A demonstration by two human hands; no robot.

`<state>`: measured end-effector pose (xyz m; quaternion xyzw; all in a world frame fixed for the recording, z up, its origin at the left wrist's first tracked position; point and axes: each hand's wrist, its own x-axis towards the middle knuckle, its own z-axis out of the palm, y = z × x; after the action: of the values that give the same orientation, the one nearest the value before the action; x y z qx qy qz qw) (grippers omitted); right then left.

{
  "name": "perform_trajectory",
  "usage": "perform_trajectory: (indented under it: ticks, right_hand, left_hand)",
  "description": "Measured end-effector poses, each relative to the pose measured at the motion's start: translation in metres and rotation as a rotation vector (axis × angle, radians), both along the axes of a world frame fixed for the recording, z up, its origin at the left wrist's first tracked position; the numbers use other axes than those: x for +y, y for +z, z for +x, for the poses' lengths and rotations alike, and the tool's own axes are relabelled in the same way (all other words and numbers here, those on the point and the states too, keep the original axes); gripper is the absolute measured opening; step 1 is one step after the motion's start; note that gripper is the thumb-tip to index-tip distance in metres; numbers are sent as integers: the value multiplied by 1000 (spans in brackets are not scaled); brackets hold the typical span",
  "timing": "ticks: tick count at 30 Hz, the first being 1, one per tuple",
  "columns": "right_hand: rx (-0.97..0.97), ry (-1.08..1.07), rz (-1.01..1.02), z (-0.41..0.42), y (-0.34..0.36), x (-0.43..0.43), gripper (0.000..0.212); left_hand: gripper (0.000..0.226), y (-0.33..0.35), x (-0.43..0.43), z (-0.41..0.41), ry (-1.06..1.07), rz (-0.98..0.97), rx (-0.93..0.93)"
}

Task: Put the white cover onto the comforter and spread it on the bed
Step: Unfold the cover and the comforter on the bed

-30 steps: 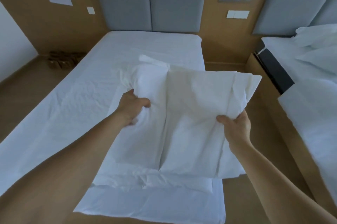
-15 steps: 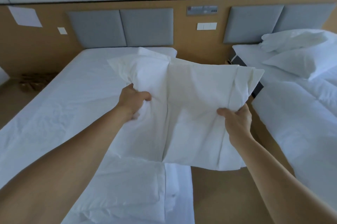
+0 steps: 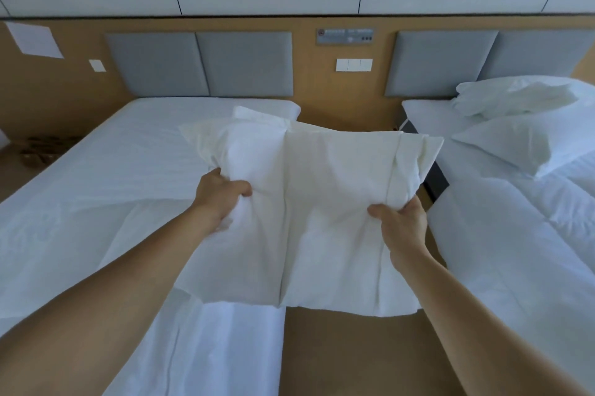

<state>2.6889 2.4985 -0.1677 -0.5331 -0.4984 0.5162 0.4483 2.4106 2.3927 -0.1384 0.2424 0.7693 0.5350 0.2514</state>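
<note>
The folded white cover (image 3: 322, 212) is held up in both hands above the near corner of the bed (image 3: 128, 170).

The left hand (image 3: 222, 196) bunches its left side in curled fingers, and the right hand (image 3: 402, 228) pinches the right side between thumb and fingers. The cover looks mostly folded, so the task seems to be at its start: unfolding, fitting and spreading all remain. The comforter cannot be told apart from the other white bedding. A second bed (image 3: 515, 234) with pillows (image 3: 515, 134) stands to the right.
</note>
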Motion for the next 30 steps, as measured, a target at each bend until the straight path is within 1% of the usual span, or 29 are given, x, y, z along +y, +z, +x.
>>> perform_trajectory:
  ticks: [6, 12, 18, 22, 30]
  right_hand:
    - [-73, 61, 16, -42, -3, 99, 35]
    - [-150, 78, 40, -111, 1, 216, 37]
    - [-164, 121, 67, -178, 16, 326, 38]
    - [-191, 153, 78, -219, 13, 406, 39]
    - [-175, 301, 82, -322, -2, 589, 41]
  left_hand:
    - [42, -14, 84, -40, 56, -19, -42]
    - [40, -20, 190, -100, 58, 32, -52]
    - [36, -6, 286, -164, 88, 39, -98]
    - [35, -9, 350, -197, 128, 54, -121]
    - [36, -19, 496, -271, 257, 49, -116]
